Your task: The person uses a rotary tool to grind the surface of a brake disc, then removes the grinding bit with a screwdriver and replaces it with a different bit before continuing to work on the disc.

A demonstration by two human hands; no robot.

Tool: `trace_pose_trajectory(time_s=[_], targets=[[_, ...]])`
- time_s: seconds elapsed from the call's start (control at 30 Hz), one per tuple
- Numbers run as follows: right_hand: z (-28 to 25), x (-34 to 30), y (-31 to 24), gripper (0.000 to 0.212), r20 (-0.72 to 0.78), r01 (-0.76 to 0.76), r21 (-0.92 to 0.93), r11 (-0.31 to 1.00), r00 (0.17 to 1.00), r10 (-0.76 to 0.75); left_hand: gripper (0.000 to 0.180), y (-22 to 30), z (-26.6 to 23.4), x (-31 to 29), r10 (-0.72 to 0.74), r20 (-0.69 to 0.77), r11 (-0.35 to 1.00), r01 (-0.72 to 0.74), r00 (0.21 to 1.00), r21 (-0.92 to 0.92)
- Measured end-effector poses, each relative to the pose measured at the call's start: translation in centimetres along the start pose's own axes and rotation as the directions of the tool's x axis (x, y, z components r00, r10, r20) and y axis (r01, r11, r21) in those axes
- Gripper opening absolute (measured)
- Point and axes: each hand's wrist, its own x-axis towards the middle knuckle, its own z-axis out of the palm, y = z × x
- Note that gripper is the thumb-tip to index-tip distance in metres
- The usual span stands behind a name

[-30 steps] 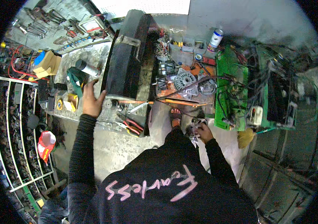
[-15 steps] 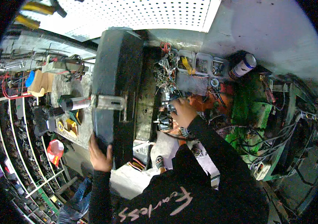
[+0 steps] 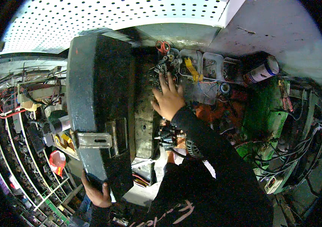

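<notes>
A long dark metal box (image 3: 89,102) with a metal latch plate (image 3: 94,140) stands left of centre. My left hand (image 3: 95,191) grips its near lower corner, with the thumb on one side and the fingers on the other. My right hand (image 3: 168,100) reaches over the clutter to the box's right, its fingers spread and nothing in it that I can see. Its fingertips are at a heap of small metal parts (image 3: 162,70). Close behind that wrist lies a dark and silver metal part (image 3: 166,138), half covered by the sleeve.
Clear plastic bins (image 3: 212,62) with small parts sit at the back, with red-handled scissors (image 3: 163,47) and a yellow tool (image 3: 192,68). A white can (image 3: 263,70) lies tilted to their right. Cables (image 3: 301,140) hang by a green machine (image 3: 259,121). White racks (image 3: 21,151) stand left.
My right hand has left the dark metal parts and moved farther away, spreading its fingers over the small parts. My left hand remains at the box's near corner. The view has shifted.
</notes>
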Motion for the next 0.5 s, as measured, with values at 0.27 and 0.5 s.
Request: trace_pose_trajectory(time_s=[0.27,0.5], targets=[[2.4,-3.7,-0.7,0.049,0.142,0.162,0.012,0.987,0.977,-0.162,0.083,0.0,0.0,0.2,0.045,0.039,0.981,-0.037,0.998,-0.189],[0.7,-1.1,-0.1,0.049,-0.114,0.108,0.068,0.992,0.988,-0.1,0.089,-0.8,-0.7,-0.3,0.012,0.093,0.999,-0.009,0.996,-0.038]])
